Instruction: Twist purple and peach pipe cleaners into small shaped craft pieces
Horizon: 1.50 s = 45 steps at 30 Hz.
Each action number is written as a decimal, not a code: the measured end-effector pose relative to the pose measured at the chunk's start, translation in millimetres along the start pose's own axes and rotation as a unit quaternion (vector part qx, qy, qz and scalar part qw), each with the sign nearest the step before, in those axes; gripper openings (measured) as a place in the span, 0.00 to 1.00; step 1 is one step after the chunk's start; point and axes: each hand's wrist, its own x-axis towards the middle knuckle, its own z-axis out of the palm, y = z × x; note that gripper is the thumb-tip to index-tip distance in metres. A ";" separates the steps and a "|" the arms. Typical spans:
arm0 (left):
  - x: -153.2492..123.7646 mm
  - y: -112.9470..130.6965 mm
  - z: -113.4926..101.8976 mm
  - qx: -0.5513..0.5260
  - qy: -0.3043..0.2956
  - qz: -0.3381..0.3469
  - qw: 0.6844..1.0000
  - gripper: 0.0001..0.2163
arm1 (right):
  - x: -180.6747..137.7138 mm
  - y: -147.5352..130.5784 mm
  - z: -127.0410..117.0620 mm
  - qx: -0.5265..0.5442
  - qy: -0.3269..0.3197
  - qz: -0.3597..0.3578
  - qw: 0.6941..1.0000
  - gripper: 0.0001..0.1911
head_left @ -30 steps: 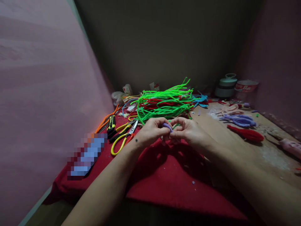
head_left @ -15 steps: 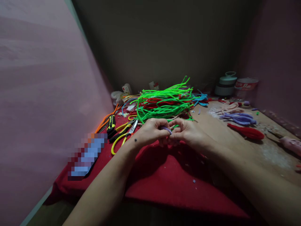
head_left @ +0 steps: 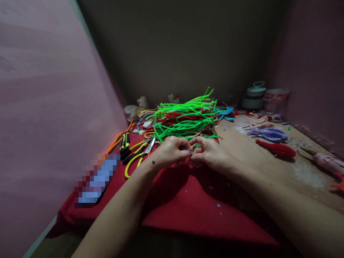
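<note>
Over the front of the red cloth (head_left: 172, 211), my left hand (head_left: 172, 152) and my right hand (head_left: 205, 152) meet at the fingertips. Both are closed on a short purple pipe cleaner (head_left: 186, 149), pinched between thumbs and index fingers; most of it is hidden by the fingers. Just beyond my hands lies a large heap of green pipe cleaners (head_left: 182, 127) with red ones (head_left: 185, 117) among them. Yellow-handled scissors (head_left: 137, 159) lie open left of my left wrist, beside yellow-and-black pliers (head_left: 138, 150).
A yellow-and-black utility knife (head_left: 125, 142) and orange pipe cleaners (head_left: 118, 135) lie at the left, behind a blurred-out flat object (head_left: 98, 181). On the brown board at right sit purple petals (head_left: 268, 134), a red fuzzy piece (head_left: 276, 148) and a pink glue gun (head_left: 326, 161). A lidded jar (head_left: 254, 96) stands behind.
The whole view has shifted slightly, so things sit a little further left. My fingers have moved a little on the purple pipe cleaner, and less of it shows now.
</note>
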 end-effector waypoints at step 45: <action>4.1 3.1 3.9 -0.179 0.069 -0.060 0.980 0.11 | -3.8 -4.3 8.2 0.039 0.059 0.013 0.997 0.05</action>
